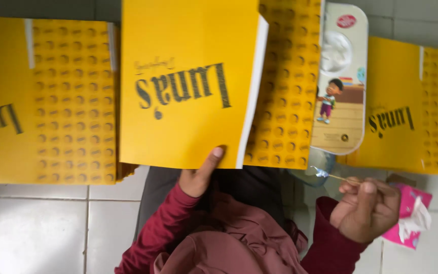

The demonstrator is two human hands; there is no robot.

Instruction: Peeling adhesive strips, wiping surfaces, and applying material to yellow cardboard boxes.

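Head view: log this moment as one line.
left hand: thumb on yellow folded carton | right hand: pinching thin stick | nearby: pink tissue pack

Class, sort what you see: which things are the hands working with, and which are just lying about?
In hand:
left hand on the yellow flat box
right hand holding a thin stick

Lying about:
other yellow boxes
picture tray
pink tissue pack

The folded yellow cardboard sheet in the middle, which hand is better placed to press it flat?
Left, probably. The left hand already grips the folded yellow cardboard sheet at its near edge, thumb on top. The right hand is off to the side, pinching a thin stick.
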